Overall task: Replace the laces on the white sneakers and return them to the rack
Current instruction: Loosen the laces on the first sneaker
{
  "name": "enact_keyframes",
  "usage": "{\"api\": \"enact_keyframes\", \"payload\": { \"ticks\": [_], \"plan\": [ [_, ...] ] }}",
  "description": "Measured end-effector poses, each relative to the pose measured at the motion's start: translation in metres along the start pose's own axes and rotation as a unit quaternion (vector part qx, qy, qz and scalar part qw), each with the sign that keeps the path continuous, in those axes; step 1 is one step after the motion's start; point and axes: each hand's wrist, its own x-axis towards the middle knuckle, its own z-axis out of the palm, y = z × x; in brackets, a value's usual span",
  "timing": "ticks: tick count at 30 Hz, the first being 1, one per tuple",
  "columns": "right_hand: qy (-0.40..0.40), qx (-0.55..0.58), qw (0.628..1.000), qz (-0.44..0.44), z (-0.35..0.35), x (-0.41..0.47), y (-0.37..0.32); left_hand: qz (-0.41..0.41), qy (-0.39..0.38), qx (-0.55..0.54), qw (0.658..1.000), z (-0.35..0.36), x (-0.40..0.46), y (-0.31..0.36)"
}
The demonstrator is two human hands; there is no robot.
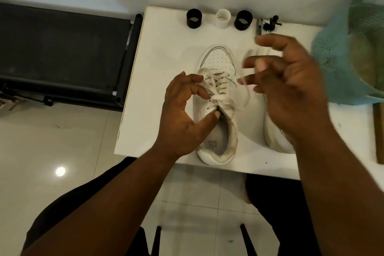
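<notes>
White table [162, 52], seen from above by a seated person. Along its far edge stand three short open cylinders in a row: black cylinder [194, 18], white cylinder [223, 19], second black cylinder [243, 20]. Interiors look pale at the bottom; contents cannot be told. Just right of them, a small dark cluster [271, 23] beside a thin metallic piece, too small to identify.

At the right edge, a teal perforated basket [332, 52] lies tilted, blurred; something greenish-tan shows inside, not identifiable.

Left sneaker [217, 106] sits mid-table, toe pointing away, opening toward the viewer, grey insole with printed mark visible. White lace [220, 97] is threaded through the upper eyelets, crossing over the tongue. Second sneaker [274, 131] lies just beside it to the right, largely hidden behind the right forearm.

Left hand [182, 110]: fingers curled, fingertips on the lace at the eyelets on the shoe's left side, thumb pressing the collar edge near the tongue. Appears to pinch the lace.

Right hand [291, 81]: raised above the table between the two shoes, motion-blurred. Fingers spread and half-bent. A loose lace end runs from the eyelets toward these fingers; whether it is pinched, cannot tell.

Left of the table, a dark flat treadmill-like deck [62, 52] on the pale tiled floor [52, 141].
</notes>
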Motion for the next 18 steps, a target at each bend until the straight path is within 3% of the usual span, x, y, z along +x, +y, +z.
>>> {"api": "enact_keyframes", "payload": {
  "ticks": [2,6,12,18],
  "plan": [
    [-0.088,-0.044,0.995,-0.001,0.005,-0.003,0.007,0.000,0.003,0.017,1.000,-0.001,0.002,0.003],
    [-0.077,-0.102,0.992,-0.002,-0.008,0.009,0.019,0.002,0.008,0.036,0.999,-0.002,0.003,0.007],
    [-0.192,-0.206,0.959,0.015,-0.019,0.004,0.011,-0.035,0.019,0.030,0.999,0.003,0.003,0.014],
    [-0.225,-0.217,0.950,0.006,-0.010,0.002,0.026,-0.061,0.005,-0.003,0.998,0.010,0.004,0.016]
  ]
}}
